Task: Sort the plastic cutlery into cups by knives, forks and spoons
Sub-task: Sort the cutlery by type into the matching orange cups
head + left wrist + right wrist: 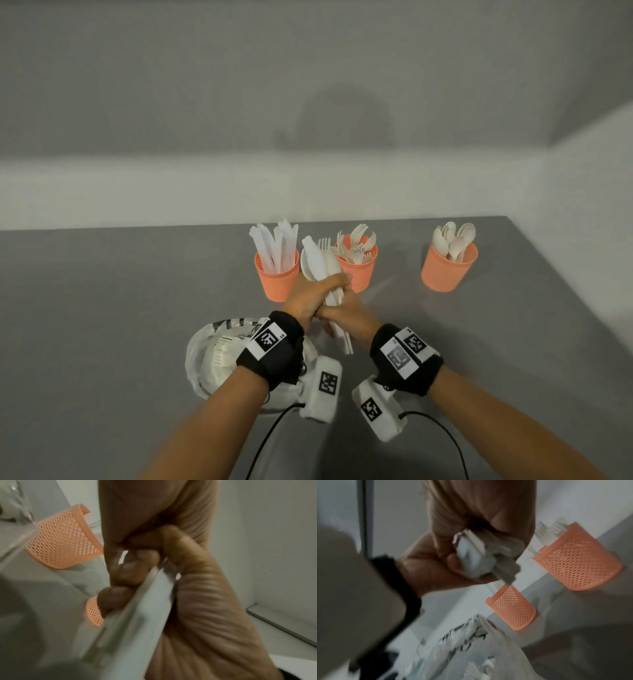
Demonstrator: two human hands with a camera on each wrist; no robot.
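Head view: left hand point(310, 297) and right hand point(346, 313) both clamp a mixed bundle of white plastic cutlery point(323, 265) near the three orange mesh cups point(277, 277), each part-filled | left wrist: fingers point(130, 568) wrapped round handles | right wrist: crumpled printed plastic bag point(471, 649) nearby | step: picking from the bundle; next likely needs one piece singled out and matched to its cup.

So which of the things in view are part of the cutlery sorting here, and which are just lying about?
Part of the job:
- mixed bundle of cutlery, gripped by the left hand and right hand
- cup of knives
- cup of forks
- cup of spoons
- plastic bag, seemingly with more cutlery inside

Lying about:
- grey table
- black cables
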